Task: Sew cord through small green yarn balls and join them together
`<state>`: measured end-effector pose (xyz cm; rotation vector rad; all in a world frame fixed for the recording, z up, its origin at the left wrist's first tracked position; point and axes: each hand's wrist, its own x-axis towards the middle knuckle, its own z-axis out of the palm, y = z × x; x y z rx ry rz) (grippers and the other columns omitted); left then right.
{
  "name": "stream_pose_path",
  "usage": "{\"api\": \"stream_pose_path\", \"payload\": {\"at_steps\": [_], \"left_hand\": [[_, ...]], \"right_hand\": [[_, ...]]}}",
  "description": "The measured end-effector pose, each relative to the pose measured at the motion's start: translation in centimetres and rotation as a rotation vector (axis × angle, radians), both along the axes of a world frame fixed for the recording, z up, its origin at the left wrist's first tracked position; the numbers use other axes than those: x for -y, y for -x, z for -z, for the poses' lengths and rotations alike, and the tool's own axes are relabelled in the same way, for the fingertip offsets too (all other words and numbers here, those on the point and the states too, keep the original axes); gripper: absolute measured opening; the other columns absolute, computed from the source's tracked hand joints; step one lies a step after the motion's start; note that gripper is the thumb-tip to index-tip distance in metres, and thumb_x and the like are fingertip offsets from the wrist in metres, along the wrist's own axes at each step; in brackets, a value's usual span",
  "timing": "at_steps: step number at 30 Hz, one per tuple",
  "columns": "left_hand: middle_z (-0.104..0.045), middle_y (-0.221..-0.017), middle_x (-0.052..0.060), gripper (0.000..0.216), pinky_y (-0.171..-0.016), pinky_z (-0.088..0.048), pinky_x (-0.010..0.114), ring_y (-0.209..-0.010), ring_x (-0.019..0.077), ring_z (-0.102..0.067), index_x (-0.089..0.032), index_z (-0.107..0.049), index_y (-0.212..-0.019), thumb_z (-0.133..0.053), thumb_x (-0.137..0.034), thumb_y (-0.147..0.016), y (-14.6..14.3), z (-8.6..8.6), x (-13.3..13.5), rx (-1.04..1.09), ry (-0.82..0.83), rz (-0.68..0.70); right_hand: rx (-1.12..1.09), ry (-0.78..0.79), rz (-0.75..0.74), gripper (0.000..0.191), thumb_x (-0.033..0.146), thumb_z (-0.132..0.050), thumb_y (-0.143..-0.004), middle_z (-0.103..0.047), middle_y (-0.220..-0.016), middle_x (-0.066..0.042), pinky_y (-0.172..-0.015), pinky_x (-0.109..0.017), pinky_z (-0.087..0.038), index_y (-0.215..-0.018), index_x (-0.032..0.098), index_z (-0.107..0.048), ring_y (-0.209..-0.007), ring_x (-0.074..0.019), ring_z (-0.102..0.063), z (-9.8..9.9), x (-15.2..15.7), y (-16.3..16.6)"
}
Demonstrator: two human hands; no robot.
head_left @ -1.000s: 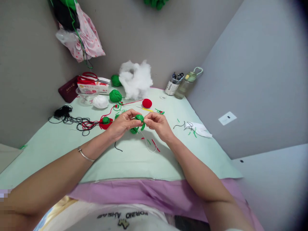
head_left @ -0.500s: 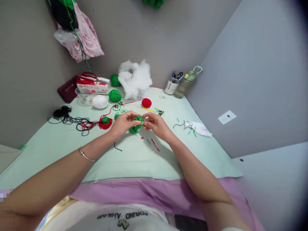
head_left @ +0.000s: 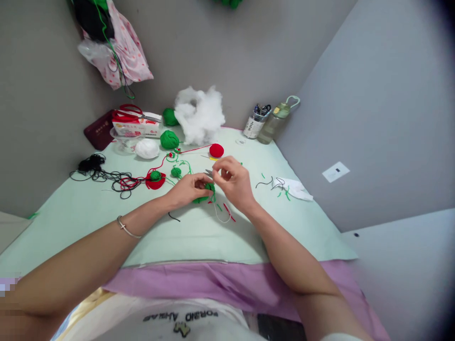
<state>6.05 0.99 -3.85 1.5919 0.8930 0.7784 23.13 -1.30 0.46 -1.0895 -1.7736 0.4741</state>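
My left hand (head_left: 192, 190) is closed on a green crocheted piece (head_left: 210, 187), with the thumb and fingers pinching it just above the table. A white strand of yarn (head_left: 223, 220) loops down from this piece onto the cloth. My right hand (head_left: 232, 182) is raised slightly to the right, its fingers curled around small scissors. The dark pointed blades of the scissors (head_left: 209, 173) stick out leftward over the left fingertips, apart from each other; their handles are hidden in the hand. Short red and green yarn scraps (head_left: 229, 211) lie below the hands.
Beyond the hands sit a red yarn ball (head_left: 216, 150), green yarn ball (head_left: 169, 139), white yarn ball (head_left: 147, 148) and fluffy stuffing (head_left: 199, 116). Tangled black yarn (head_left: 117, 179) spreads at left. A bottle (head_left: 272, 125) and pen holder (head_left: 255, 124) stand at the back right.
My right hand has come away from the green piece and risen, now with small scissors in it. My left hand has tilted the green piece and moved slightly down.
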Motion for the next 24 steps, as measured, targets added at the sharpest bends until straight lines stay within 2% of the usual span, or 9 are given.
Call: {"api": "stream_pose_path", "payload": {"at_steps": [2,5,7,8,11,13,16,20,24], "left_hand": [[-0.058,-0.065,-0.003,0.029,-0.057,-0.038,0.025,-0.061,0.0125,-0.052,-0.015,-0.068,-0.089,-0.078,-0.031,-0.067,-0.2,0.4,0.1,-0.025,0.043,0.054],[-0.064,-0.073,-0.001,0.032,-0.059,-0.042,0.025,-0.065,0.0132,-0.057,-0.016,-0.070,-0.098,-0.076,-0.035,-0.072,0.0,0.7,-0.1,-0.011,0.087,0.114],[-0.068,-0.080,0.001,0.036,-0.064,-0.045,0.026,-0.070,0.0142,-0.061,-0.016,-0.070,-0.103,-0.076,-0.036,-0.074,0.2,0.6,-0.2,0.024,0.117,0.117],[-0.069,-0.081,0.002,0.037,-0.065,-0.047,0.026,-0.071,0.0149,-0.063,-0.016,-0.070,-0.103,-0.077,-0.037,-0.073,0.4,0.5,-0.3,0.031,0.133,0.116],[-0.069,-0.075,0.004,0.039,-0.060,-0.047,0.027,-0.066,0.0165,-0.064,-0.016,-0.070,-0.102,-0.080,-0.039,-0.071,0.7,0.1,-0.5,0.029,0.188,0.122],[-0.070,-0.073,0.004,0.039,-0.059,-0.048,0.028,-0.065,0.0172,-0.064,-0.018,-0.071,-0.103,-0.081,-0.038,-0.071,0.9,-0.2,-0.6,0.062,0.225,0.120],[-0.071,-0.081,0.005,0.039,-0.067,-0.051,0.030,-0.073,0.0178,-0.066,-0.021,-0.073,-0.106,-0.082,-0.037,-0.072,1.3,-0.5,-0.7,0.155,0.230,0.074],[-0.071,-0.094,0.006,0.038,-0.073,-0.053,0.033,-0.080,0.0189,-0.065,-0.024,-0.075,-0.108,-0.081,-0.037,-0.073,1.7,-1.2,-0.9,0.213,0.147,0.006],[-0.070,-0.094,0.005,0.040,-0.073,-0.053,0.034,-0.081,0.0200,-0.065,-0.026,-0.076,-0.108,-0.083,-0.037,-0.071,1.7,-1.7,-1.0,0.239,0.124,-0.032]], "right_hand": [[-0.248,0.105,-0.025,0.011,0.028,-0.059,-0.085,-0.066,-0.090,-0.004,-0.055,-0.025,-0.039,-0.079,0.020,-0.059,-0.062,-0.0101,-0.050,-0.8,0.0,0.0],[-0.442,0.496,-0.220,0.020,0.040,-0.059,-0.087,-0.065,-0.070,0.001,-0.043,-0.022,-0.030,-0.084,0.022,-0.053,-0.047,-0.0085,-0.046,-1.4,-0.2,-0.7],[-0.499,0.658,-0.303,0.023,0.042,-0.063,-0.084,-0.054,-0.054,0.006,-0.040,-0.021,-0.024,-0.083,0.022,-0.051,-0.040,-0.0072,-0.037,-1.7,-0.7,-1.7],[-0.536,0.670,-0.302,0.025,0.041,-0.065,-0.082,-0.045,-0.049,0.009,-0.039,-0.020,-0.022,-0.082,0.021,-0.050,-0.038,-0.0063,-0.031,-1.9,-0.9,-2.3],[-0.683,0.494,-0.162,0.029,0.041,-0.071,-0.077,-0.022,-0.048,0.013,-0.039,-0.021,-0.014,-0.078,0.022,-0.049,-0.042,-0.0056,-0.015,-2.7,-1.6,-4.3],[-0.698,0.400,-0.082,0.027,0.040,-0.069,-0.078,-0.019,-0.052,0.011,-0.040,-0.022,-0.015,-0.078,0.022,-0.049,-0.044,-0.0068,-0.014,-3.1,-1.9,-5.4],[-0.634,0.393,-0.042,0.020,0.036,-0.064,-0.080,-0.029,-0.055,0.009,-0.043,-0.023,-0.020,-0.082,0.021,-0.052,-0.047,-0.0079,-0.022,-3.1,-1.9,-5.9],[-0.415,0.366,-0.092,0.015,0.034,-0.062,-0.083,-0.045,-0.058,0.005,-0.050,-0.025,-0.029,-0.088,0.020,-0.058,-0.052,-0.0095,-0.035,-2.2,-1.2,-4.3],[-0.127,0.217,-0.114,0.013,0.030,-0.066,-0.085,-0.056,-0.076,-0.001,-0.060,-0.027,-0.036,-0.081,0.019,-0.069,-0.065,-0.0115,-0.047,-1.4,-0.3,-2.6]]}}
